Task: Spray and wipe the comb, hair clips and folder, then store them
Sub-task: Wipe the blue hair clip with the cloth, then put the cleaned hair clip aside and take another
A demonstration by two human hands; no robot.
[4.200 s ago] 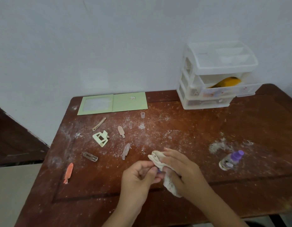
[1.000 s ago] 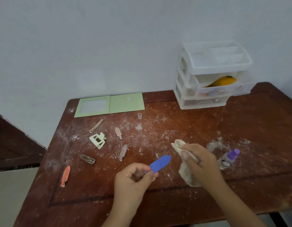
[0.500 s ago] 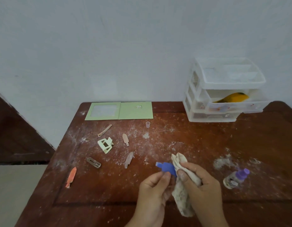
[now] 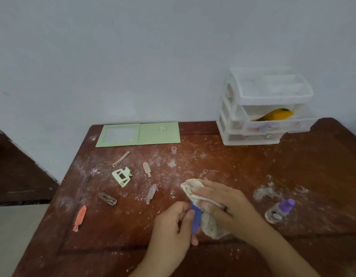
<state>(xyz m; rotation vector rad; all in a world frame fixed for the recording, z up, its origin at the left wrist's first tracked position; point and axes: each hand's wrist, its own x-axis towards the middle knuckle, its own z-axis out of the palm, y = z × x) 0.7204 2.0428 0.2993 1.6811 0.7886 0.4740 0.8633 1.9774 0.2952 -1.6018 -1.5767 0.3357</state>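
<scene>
My left hand [image 4: 173, 224] pinches a blue hair clip [image 4: 196, 218] near the table's front middle. My right hand [image 4: 223, 202] grips a beige cloth [image 4: 210, 224] that is folded over the clip's far end. Several other hair clips lie to the left: an orange one [image 4: 79, 217], a brown one [image 4: 107, 198], a pale green claw clip [image 4: 122, 176], two pinkish ones [image 4: 151, 193] [image 4: 147, 168] and a tan one [image 4: 121, 158]. A green folder [image 4: 139, 134] lies open at the back. A purple-capped spray bottle [image 4: 280, 210] lies on its side at the right.
The brown wooden table [image 4: 293, 166] is dusted with white powder. A white plastic drawer unit [image 4: 261, 108] stands at the back right, its middle drawer pulled out with a yellow-orange object [image 4: 275, 114] inside. A small clear cap [image 4: 174, 150] stands near the folder. A white wall is behind.
The cloth in my right hand has slid over the blue clip, which now points towards me in my left hand. The head camera has shifted slightly.
</scene>
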